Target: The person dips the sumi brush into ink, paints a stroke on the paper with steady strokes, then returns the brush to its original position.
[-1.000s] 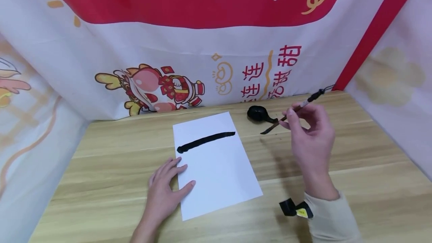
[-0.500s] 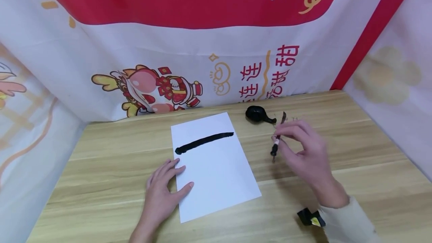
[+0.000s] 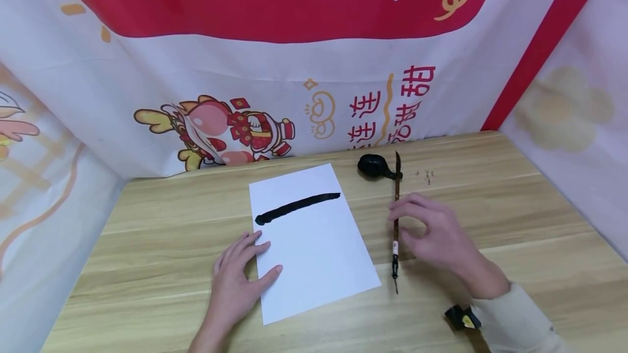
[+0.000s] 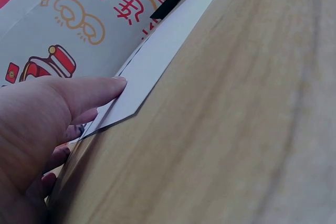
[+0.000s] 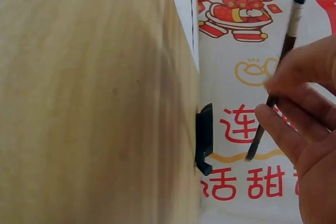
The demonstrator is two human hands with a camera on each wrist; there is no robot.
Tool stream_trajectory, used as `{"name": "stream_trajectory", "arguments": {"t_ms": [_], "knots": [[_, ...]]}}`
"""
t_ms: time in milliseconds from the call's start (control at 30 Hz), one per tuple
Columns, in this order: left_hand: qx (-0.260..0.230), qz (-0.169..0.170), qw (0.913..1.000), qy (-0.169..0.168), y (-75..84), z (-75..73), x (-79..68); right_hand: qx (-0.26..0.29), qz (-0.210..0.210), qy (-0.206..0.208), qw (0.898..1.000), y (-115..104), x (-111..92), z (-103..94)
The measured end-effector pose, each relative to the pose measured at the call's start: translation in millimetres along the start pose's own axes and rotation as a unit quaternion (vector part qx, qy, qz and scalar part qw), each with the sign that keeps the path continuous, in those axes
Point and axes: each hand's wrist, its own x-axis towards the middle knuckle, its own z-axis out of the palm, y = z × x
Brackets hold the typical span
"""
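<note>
A thin brown writing brush [image 3: 396, 196] runs nearly straight away from the body, its dark tip overlapping the neck of a black spoon-shaped dish [image 3: 374, 166] in the head view. My right hand [image 3: 434, 233] pinches the shaft around its middle between thumb and fingers. In the right wrist view the brush [image 5: 295, 19] shows between thumb and fingertips, above the table's far edge. My left hand [image 3: 240, 277] has its fingers spread across the left edge of a white sheet of paper [image 3: 319, 255]. One thick black stroke [image 3: 296, 208] crosses the upper part of the sheet.
Small dark specks [image 3: 428, 177] mark the wooden table [image 3: 162, 249] right of the dish. A printed white and red cloth [image 3: 294, 59] hangs along the table's back edge. A black strap piece with a yellow label [image 3: 462, 317] is at the right sleeve.
The brush has swung round in my right hand, its tip now pointing away and its tail toward the body. The right hand has come nearer the body. The left hand stays on the paper.
</note>
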Motion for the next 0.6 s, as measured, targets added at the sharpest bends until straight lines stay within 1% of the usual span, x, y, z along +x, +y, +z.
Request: {"name": "stream_trajectory", "arguments": {"t_ms": [133, 267, 367, 467, 600], "knots": [[-0.002, 0.005, 1.0000, 0.006, -0.1, 1.0, -0.3, 0.011, 0.011, -0.007, 1.000, 1.7, -3.8, 0.9], [-0.003, 0.010, 0.9999, 0.012, 0.5, 1.8, -0.4, 0.011, 0.005, 0.000, 1.000, 4.3, -6.2, 2.3], [-0.005, 0.011, 0.9998, 0.013, 1.3, 1.5, -0.7, 0.010, 0.011, -0.006, 1.000, 6.0, -7.6, 3.7], [-0.005, 0.012, 0.9998, 0.015, 1.9, 1.1, -1.1, 0.000, 0.032, -0.020, 0.999, 6.8, -9.2, 4.5], [-0.005, 0.014, 0.9998, 0.017, 2.1, 0.9, -1.4, -0.027, 0.062, -0.041, 0.997, 7.0, -10.4, 5.0]]}}
